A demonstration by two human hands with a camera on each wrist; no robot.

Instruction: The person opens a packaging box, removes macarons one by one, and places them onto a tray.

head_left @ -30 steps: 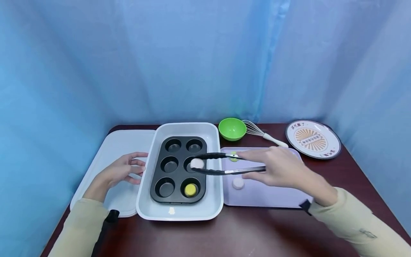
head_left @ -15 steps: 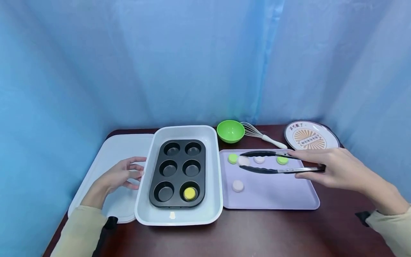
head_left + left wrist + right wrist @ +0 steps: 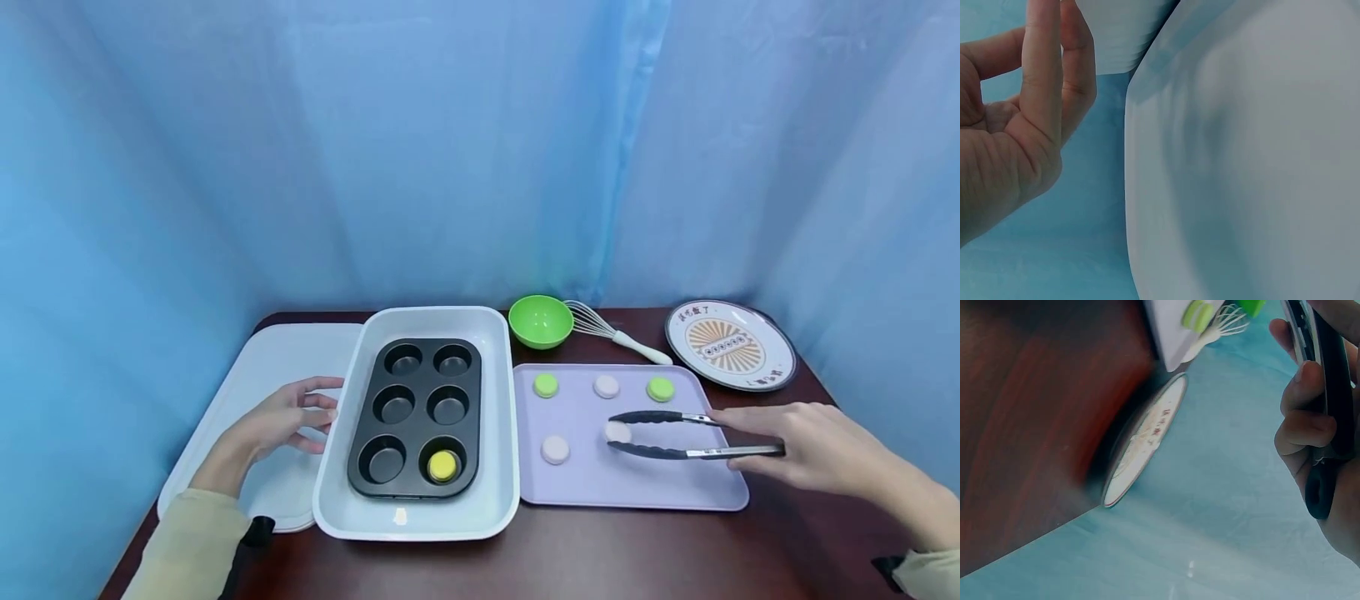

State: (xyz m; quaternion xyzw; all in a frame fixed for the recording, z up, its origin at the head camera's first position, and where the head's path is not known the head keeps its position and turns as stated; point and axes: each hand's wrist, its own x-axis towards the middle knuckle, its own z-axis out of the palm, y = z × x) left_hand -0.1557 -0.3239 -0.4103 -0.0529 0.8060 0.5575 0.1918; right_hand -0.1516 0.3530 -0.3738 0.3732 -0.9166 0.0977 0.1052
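Note:
My right hand (image 3: pixel 817 442) grips a pair of black-and-steel tongs (image 3: pixel 660 453), with the handles also in the right wrist view. Between the tong tips is a pale pink macaron (image 3: pixel 617 432), close over the middle of a lilac tray (image 3: pixel 645 487). Two green macarons (image 3: pixel 546 385) and two other pale ones (image 3: pixel 555 450) lie on that tray. My left hand (image 3: pixel 281 421) has its fingers loosely bent, fingertips right at the left rim of a deep white basin (image 3: pixel 325 500). Inside it sits a dark muffin pan (image 3: pixel 422 417), with a yellow macaron (image 3: pixel 442 467) in its front right cup.
Behind the lilac tray are a green bowl (image 3: pixel 541 322) and a white-handled whisk (image 3: pixel 637 346). A patterned plate (image 3: pixel 731 346) stands at the back right. Flat white boards (image 3: pixel 247 392) lie left of the basin, partly under the left hand. Blue curtains (image 3: pixel 450 150) surround the table.
My right hand has carried the pale macaron in the tongs from over the muffin pan rightward to the lilac tray, then toward the tray's middle. The left hand has stayed by the basin.

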